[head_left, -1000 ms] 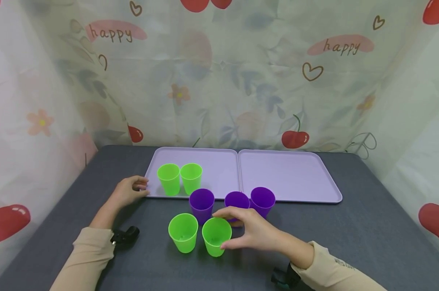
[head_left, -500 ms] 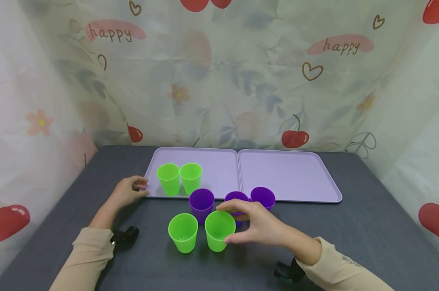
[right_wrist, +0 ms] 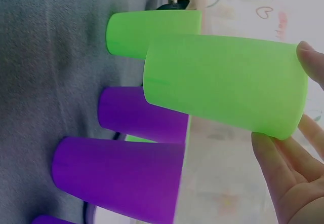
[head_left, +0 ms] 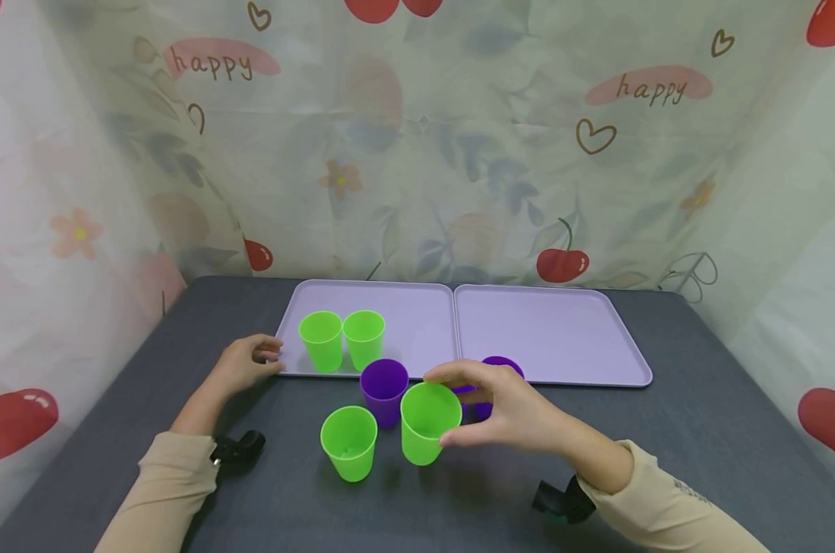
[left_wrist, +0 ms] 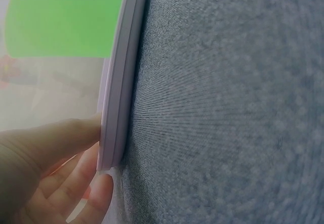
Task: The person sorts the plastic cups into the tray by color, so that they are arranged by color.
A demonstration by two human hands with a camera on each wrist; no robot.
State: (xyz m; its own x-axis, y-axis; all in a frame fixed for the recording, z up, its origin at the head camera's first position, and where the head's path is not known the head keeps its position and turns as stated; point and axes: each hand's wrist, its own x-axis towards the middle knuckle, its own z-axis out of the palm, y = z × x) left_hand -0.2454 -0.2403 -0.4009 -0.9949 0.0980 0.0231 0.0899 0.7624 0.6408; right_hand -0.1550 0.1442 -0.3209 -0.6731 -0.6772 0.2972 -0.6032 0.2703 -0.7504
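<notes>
My right hand (head_left: 521,407) grips a green cup (head_left: 425,430) near its rim, with the thumb on the near side and fingers on the far side. In the right wrist view that cup (right_wrist: 223,84) hangs above the dark cloth, slightly tilted. My left hand (head_left: 243,362) holds the front left corner of the left lilac tray (head_left: 417,322), its thumb at the rim (left_wrist: 114,117) in the left wrist view. Another green cup (head_left: 349,449) stands upright on the cloth, left of the held one. Behind are purple cups (head_left: 384,392), two partly hidden by my right hand.
Two green cups (head_left: 321,342) stand side by side on the left tray. The right lilac tray (head_left: 548,334) adjoins it. A patterned curtain (head_left: 417,153) rises behind the dark cloth-covered table (head_left: 666,430).
My right hand has lifted the green cup off the cloth and carried it slightly right and away from me. My left hand has stayed at the tray corner.
</notes>
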